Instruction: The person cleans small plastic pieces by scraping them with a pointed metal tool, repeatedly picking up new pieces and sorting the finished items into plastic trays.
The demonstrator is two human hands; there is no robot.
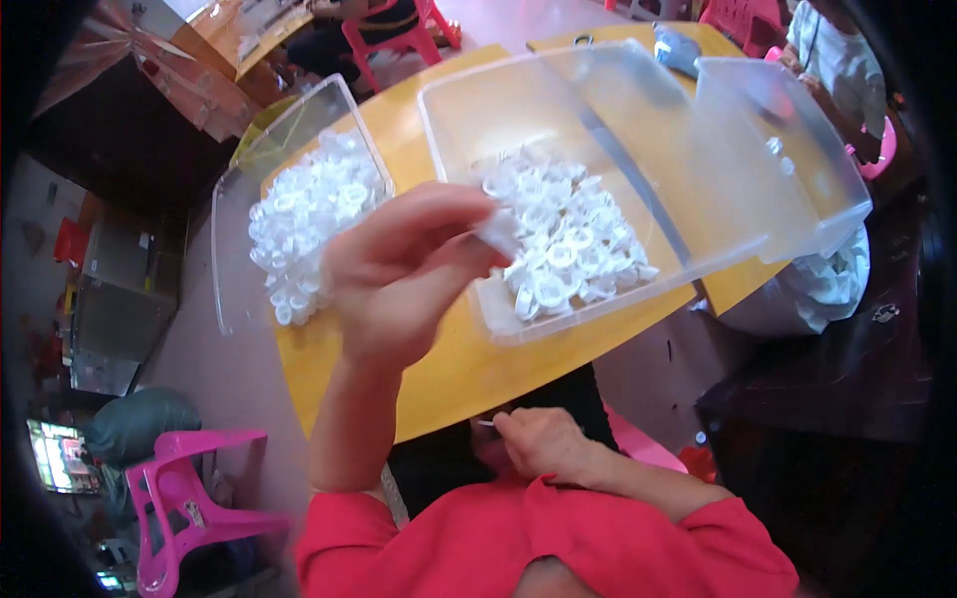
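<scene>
My left hand (394, 274) is raised over the yellow table, pinching a small white plastic piece (500, 234) between thumb and fingers; motion blurs both. Behind it, a wide clear plastic bin (498, 327) holds a heap of white plastic rings (573, 249). To the left, another clear bin (218, 259) is heaped with similar white plastic parts (309, 214). Low over my lap, my right hand (548, 444) is closed, its fingers curled together. A small pale sliver shows at its fingertips, too small to name.
The yellow table (429, 399) curves in front of me. A further clear bin (797, 149) stands at the right, above a white sack (827, 284). Pink plastic stools (184, 488) stand on the floor. Another person (837, 65) is at the far right.
</scene>
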